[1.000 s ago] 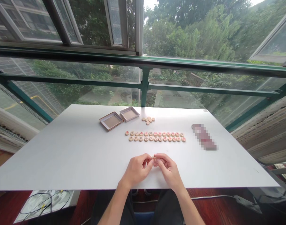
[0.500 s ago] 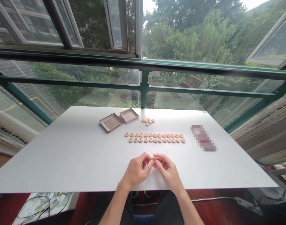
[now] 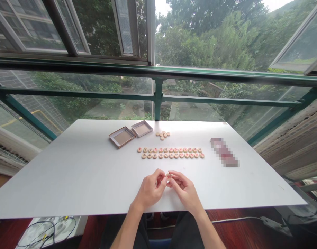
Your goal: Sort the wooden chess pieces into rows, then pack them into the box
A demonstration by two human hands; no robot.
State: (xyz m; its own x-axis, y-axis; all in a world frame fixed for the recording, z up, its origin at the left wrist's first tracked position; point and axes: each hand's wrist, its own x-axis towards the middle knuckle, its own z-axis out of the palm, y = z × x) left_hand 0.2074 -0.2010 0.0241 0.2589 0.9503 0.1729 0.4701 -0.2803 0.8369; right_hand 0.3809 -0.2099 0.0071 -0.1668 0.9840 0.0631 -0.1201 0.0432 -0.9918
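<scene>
Between the fingertips of my left hand (image 3: 152,186) and my right hand (image 3: 183,189) is a round wooden Chinese chess piece (image 3: 169,176). Its face, with a red character, is turned up toward me. Both hands pinch it just above the white table, near the front edge. Beyond them lie two straight rows of similar pieces, the farther row (image 3: 170,150) and the nearer row (image 3: 171,156), with red or dark characters upward. Behind the rows, several pieces form a loose cluster (image 3: 162,135); no characters can be made out on them.
Two shallow open boxes, a brown-edged one (image 3: 122,137) and a paler one (image 3: 142,128), touch at the back left of the white table (image 3: 78,173). A blurred-out reddish object (image 3: 224,152) lies on the right. Windows with a green railing (image 3: 157,98) stand behind.
The chess piece in my fingers has turned so that its red character shows more fully. The view has shifted slightly; the rows and boxes stay as they were.
</scene>
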